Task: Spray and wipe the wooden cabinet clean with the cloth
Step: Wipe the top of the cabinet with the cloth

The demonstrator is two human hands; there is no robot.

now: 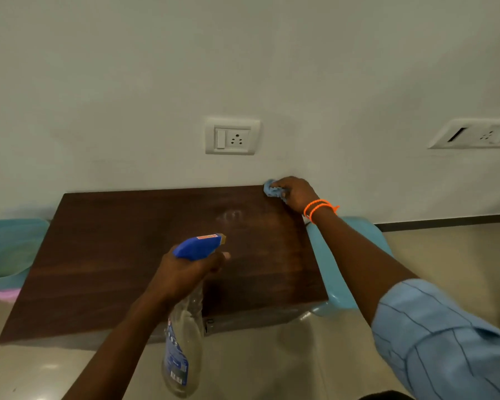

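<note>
The dark wooden cabinet stands against the white wall, its flat top filling the middle of the view. My left hand grips a clear spray bottle with a blue trigger head, held over the cabinet's front edge with the nozzle aimed at the top. A faint wet patch shows on the wood ahead of the nozzle. My right hand presses a bunched light blue cloth onto the cabinet's far right corner, next to the wall. Orange bands circle that wrist.
A light blue plastic chair sits tight against the cabinet's right side. At the left stands a bin with a teal bag. A wall socket is above the cabinet, another switch plate further right. Beige floor tiles surround everything.
</note>
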